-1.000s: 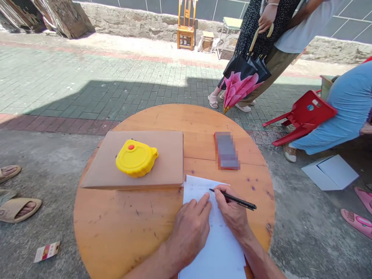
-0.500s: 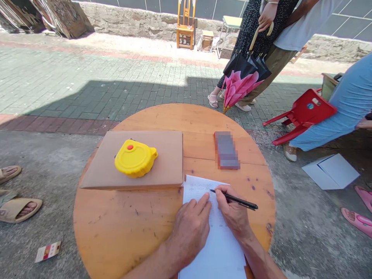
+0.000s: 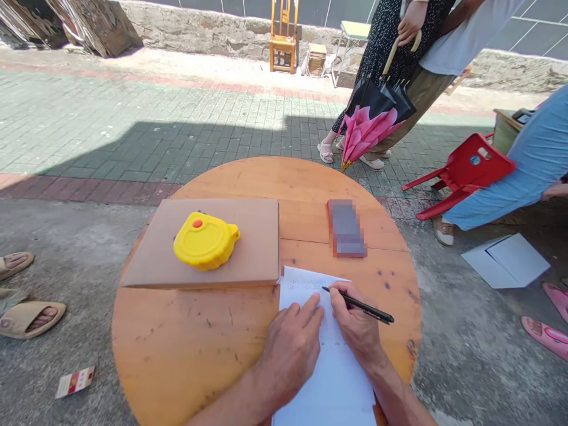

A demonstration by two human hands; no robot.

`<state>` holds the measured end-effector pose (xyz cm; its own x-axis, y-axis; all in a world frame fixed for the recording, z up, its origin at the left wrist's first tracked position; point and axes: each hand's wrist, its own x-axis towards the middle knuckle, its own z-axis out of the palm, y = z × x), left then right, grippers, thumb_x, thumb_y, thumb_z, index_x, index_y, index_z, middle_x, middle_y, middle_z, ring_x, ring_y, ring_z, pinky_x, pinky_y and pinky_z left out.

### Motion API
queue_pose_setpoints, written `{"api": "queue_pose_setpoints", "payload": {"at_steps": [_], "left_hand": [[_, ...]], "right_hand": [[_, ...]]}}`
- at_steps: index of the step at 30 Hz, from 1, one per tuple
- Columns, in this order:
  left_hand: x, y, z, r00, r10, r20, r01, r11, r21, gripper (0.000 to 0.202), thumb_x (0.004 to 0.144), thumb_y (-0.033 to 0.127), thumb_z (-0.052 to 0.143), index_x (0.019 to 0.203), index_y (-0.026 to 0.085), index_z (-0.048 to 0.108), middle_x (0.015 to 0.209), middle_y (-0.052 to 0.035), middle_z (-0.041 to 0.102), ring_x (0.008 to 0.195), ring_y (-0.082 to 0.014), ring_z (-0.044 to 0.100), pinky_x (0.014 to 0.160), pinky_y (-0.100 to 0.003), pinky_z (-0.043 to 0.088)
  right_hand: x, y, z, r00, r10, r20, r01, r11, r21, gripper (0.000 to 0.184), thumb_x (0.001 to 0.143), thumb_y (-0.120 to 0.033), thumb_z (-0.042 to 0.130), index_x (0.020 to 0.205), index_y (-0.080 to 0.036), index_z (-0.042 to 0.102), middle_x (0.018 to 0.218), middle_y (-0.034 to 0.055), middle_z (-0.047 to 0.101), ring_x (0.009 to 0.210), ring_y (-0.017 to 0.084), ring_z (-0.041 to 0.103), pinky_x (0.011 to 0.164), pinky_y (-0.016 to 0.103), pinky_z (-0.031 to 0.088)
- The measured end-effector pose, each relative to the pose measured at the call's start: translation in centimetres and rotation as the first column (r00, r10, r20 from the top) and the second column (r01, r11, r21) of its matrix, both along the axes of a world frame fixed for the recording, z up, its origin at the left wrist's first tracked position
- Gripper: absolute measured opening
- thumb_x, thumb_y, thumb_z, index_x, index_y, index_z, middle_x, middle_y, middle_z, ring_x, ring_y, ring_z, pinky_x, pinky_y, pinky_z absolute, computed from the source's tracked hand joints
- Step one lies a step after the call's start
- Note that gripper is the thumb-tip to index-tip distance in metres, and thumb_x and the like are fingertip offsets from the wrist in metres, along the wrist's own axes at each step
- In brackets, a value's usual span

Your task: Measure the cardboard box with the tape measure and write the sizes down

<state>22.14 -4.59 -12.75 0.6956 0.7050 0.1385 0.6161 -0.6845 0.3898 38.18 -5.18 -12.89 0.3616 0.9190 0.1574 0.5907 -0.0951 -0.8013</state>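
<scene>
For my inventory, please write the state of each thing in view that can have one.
White rectangular paper: flat, partly written, under left grip.
Slim black pen: held by right grip.
Yellow rounded plastic case: looks shut.
Brown flat cardboard box: looks closed.
Dark rectangular red-edged device: pixelated, screen unclear.
Pink-black fabric umbrella: folded, pointing down.
White cardboard box: looks nearly closed.

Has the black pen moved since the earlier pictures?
Yes, slightly: the black pen has crept rightward across the paper, judged against the wooden table.
</scene>
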Motion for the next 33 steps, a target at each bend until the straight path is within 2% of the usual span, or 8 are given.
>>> {"api": "queue_pose_setpoints", "payload": {"at_steps": [6, 12, 19, 33], "left_hand": [[0.07, 0.08, 0.13, 1.0, 0.004, -0.007, -0.004, 1.0, -0.001, 0.041, 0.083, 0.007, 0.045, 0.12, 0.017, 0.059, 0.139, -0.004, 0.055, 0.088, -0.023, 0.058, 0.075, -0.039, 0.054], [-0.02, 0.04, 0.2, 1.0, 0.001, -0.005, -0.001, 1.0, -0.006, 0.04, 0.083, 0.007, 0.045, 0.119, 0.017, 0.059, 0.138, -0.0038, 0.056, 0.087, -0.0226, 0.058, 0.075, -0.038, 0.053], [-0.09, -0.09, 0.0, 1.0, 0.0, 0.007, 0.0, 1.0, -0.002, 0.04, 0.083, 0.009, 0.046, 0.12, 0.017, 0.059, 0.139, -0.0044, 0.055, 0.089, -0.0228, 0.058, 0.076, -0.039, 0.054], [0.04, 0.07, -0.07, 1.0, 0.007, 0.009, -0.007, 1.0, -0.003, 0.039, 0.084, 0.009, 0.045, 0.12, 0.017, 0.059, 0.138, -0.0044, 0.056, 0.089, -0.0229, 0.058, 0.076, -0.039, 0.053]], "right_hand": [[0.25, -0.18, -0.35, 0.997, -0.015, -0.076, 0.012, 0.999, -0.037, 0.022, 0.089, -0.033, 0.05, 0.078, -0.019, 0.063, 0.049, -0.005, 0.05, 0.042, 0.012, 0.048, 0.044, 0.023, 0.041], [0.13, -0.16, -0.11, 0.998, 0.001, -0.055, -0.003, 0.999, -0.037, 0.022, 0.089, -0.033, 0.05, 0.076, -0.02, 0.062, 0.05, -0.0049, 0.048, 0.043, 0.012, 0.045, 0.044, 0.024, 0.04], [0.51, -0.51, -0.59, 0.987, -0.076, -0.14, 0.072, 0.997, -0.028, 0.02, 0.089, -0.034, 0.051, 0.078, -0.02, 0.06, 0.05, -0.0061, 0.047, 0.044, 0.011, 0.045, 0.046, 0.023, 0.04], [0.29, -0.14, -0.36, 0.997, -0.038, -0.07, 0.035, 0.998, -0.046, 0.023, 0.088, -0.035, 0.05, 0.078, -0.019, 0.063, 0.051, -0.0046, 0.05, 0.045, 0.012, 0.048, 0.047, 0.023, 0.041]]}}
